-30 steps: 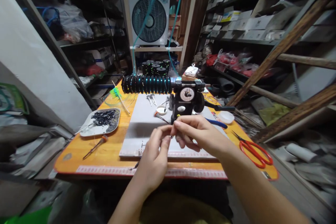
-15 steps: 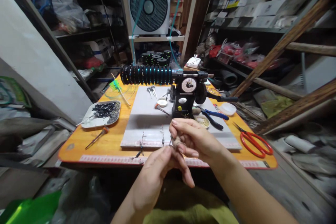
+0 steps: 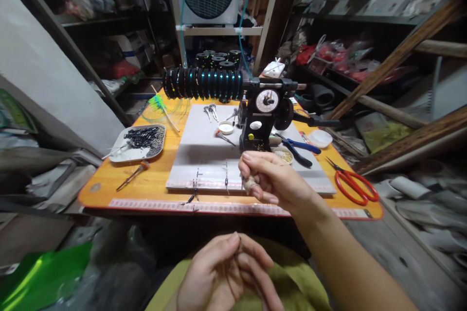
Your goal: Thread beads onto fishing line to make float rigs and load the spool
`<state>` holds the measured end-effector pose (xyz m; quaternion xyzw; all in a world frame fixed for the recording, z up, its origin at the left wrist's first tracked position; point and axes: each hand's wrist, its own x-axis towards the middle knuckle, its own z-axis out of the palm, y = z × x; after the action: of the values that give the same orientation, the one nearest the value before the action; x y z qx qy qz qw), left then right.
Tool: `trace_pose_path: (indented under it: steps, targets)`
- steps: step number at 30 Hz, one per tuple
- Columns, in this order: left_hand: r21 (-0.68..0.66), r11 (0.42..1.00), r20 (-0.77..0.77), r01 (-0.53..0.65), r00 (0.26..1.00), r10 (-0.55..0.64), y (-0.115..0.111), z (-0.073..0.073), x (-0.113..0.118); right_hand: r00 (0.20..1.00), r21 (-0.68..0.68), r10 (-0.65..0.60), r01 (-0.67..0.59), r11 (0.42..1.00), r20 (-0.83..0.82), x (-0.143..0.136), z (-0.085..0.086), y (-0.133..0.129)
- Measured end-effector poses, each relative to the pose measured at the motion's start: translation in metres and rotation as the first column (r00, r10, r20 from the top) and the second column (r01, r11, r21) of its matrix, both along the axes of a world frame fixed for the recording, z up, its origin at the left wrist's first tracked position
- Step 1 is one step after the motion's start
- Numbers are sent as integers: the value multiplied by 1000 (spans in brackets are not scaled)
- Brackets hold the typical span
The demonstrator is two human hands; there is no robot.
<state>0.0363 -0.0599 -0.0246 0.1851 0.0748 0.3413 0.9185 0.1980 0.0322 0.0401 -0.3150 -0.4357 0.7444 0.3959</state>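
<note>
While the strand is this fine, fingertips should lead

Because so slim a piece can slip or kink, I judge that this step wants a light, firm pinch and an even draw, never a tug. My right hand (image 3: 277, 177) has its thumb and forefinger together above the front of the white board (image 3: 197, 155), with a slim dark strand (image 3: 242, 183) just under the tips; where it ends, I can't make out. My left hand (image 3: 222, 272) also pinches, thumb to forefinger, on a dark sliver (image 3: 239, 244) too small for me to name, its other fingers loosely curled. Whether sliver and strand are joined, I cannot tell.

I'd guide from the fingertips with quiet wrists, and mind the dark fitting (image 3: 226, 182) near the board's front edge, where a loose end might snag.

As for pose, my right forearm slants in from the lower right, its wrist nearly straight. My left hand sits well below, in front of the counter (image 3: 105, 175) and over the yellow-green cloth (image 3: 292, 267) on the lap, palm turned inward, so the hands are well apart.
</note>
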Motion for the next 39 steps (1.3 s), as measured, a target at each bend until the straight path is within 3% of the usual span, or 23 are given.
trace_pose_path:
  steps: [11, 17, 21, 23, 26, 29, 33, 39]
  targets:
    - [-16, 1000, 213, 16, 977, -12, -9, -25, 4, 1000, 7, 4, -4, 1000, -3, 2, -2, 1]
    - [-39, 999, 203, 29, 979, -20, -11, -25, 4, 1000, 20, 3, -3, 1000, 8, 2, -2, 1]
    - [16, 1000, 136, 15, 991, -17, -9, -14, 2, 1000, 51, 3, -4, 999, 27, 2, 0, 0]
    - [135, 990, -30, -44, 998, 48, -3, -5, -2, 999, 83, -6, 2, 997, 46, 3, 3, -1]
    - [392, 916, -318, -84, 922, 221, 11, 13, -9, 994, 154, -26, 10, 988, 102, 7, 11, -3]
    - [548, 830, -377, -107, 854, 359, 31, 31, -10, 975, 271, -43, -18, 963, 218, 8, 21, -5]
    - [575, 797, -367, -187, 811, 455, 55, 45, -2, 941, 349, -100, -20, 937, 322, 5, 29, -7]
    - [514, 833, -367, -203, 827, 427, 71, 48, 4, 945, 290, -102, 8, 957, 310, 6, 30, -5]
